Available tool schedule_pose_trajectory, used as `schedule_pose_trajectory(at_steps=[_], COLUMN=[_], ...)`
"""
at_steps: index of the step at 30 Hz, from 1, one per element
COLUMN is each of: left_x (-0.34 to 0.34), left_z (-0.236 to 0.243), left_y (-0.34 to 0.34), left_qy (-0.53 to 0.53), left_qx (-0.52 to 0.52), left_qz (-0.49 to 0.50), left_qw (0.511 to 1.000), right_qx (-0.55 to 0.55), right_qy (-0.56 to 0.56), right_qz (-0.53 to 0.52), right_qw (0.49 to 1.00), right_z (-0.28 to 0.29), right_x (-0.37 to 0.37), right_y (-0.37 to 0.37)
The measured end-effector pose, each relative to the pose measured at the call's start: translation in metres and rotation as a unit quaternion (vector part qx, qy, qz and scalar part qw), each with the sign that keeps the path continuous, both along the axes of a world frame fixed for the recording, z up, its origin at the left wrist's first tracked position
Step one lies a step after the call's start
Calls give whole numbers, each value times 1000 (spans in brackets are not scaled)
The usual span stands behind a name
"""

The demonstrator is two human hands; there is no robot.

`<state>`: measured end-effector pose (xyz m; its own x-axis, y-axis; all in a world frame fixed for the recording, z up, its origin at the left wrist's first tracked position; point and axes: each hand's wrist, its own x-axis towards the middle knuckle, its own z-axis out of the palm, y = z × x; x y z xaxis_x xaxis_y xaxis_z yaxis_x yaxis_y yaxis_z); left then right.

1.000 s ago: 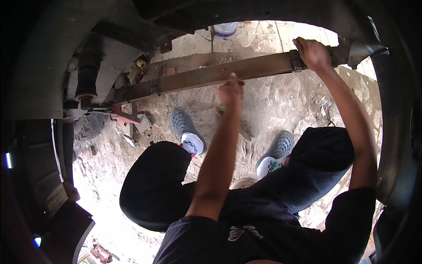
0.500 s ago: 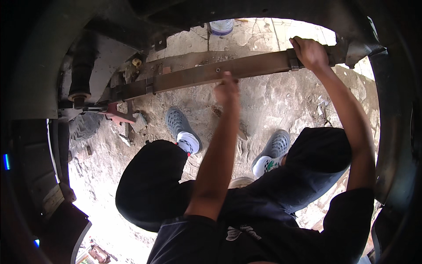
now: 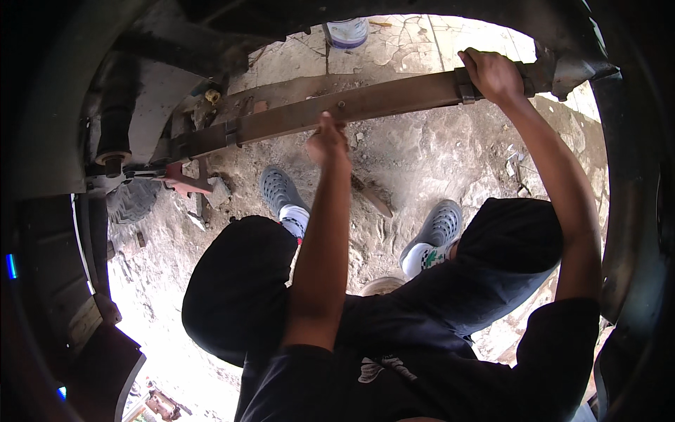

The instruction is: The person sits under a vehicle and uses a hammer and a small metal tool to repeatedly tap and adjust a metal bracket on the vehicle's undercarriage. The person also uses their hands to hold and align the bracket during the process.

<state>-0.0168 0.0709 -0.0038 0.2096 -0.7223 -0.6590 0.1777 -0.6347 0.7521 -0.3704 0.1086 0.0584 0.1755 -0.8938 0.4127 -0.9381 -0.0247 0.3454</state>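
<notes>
A long rusty metal bar [image 3: 394, 95], like a leaf spring with clamps and a central bolt, runs across the upper view. My right hand [image 3: 496, 79] grips its right part beside a clamp [image 3: 467, 96], fingers wrapped over the top edge. My left hand [image 3: 328, 143] is slightly blurred just below the bar, left of the bolt [image 3: 341, 105], fingers curled and thumb up; whatever it holds is hidden. A dark rubber-sleeved cylinder [image 3: 116, 133] with a metal end sits near the bar's left end.
Dark vehicle bodywork [image 3: 49, 239] surrounds me. On the dirty concrete [image 3: 380, 169] are my grey clogs [image 3: 278, 190], a reddish metal stand [image 3: 186, 181], a treaded tyre [image 3: 133, 200] and rubble. A white bucket [image 3: 346, 29] stands beyond the bar on cracked paving.
My left hand has moved leftward along the bar, away from beneath the bolt. The bar and surroundings appear slightly higher and further left in view; my right hand keeps its grip.
</notes>
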Motion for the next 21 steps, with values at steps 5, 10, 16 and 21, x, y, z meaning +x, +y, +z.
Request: schedule_pose_trajectory(at_steps=[5, 10, 16, 21], left_x=[-25, -20, -89, -61], left_z=[-2, 2, 10, -35], left_y=[9, 12, 37, 16], left_qy=[24, 34, 83, -118], left_qx=[-37, -25, -34, -59], left_qz=[33, -56, -127, -156], left_qw=[999, 998, 988, 979], right_qx=[75, 56, 89, 57], right_qy=[-21, -83, -54, -32], right_qz=[-88, -77, -98, -67], right_qw=[993, 992, 990, 996], right_z=[18, 19, 25, 18], right_x=[22, 14, 25, 19], right_y=[-3, -1, -4, -10])
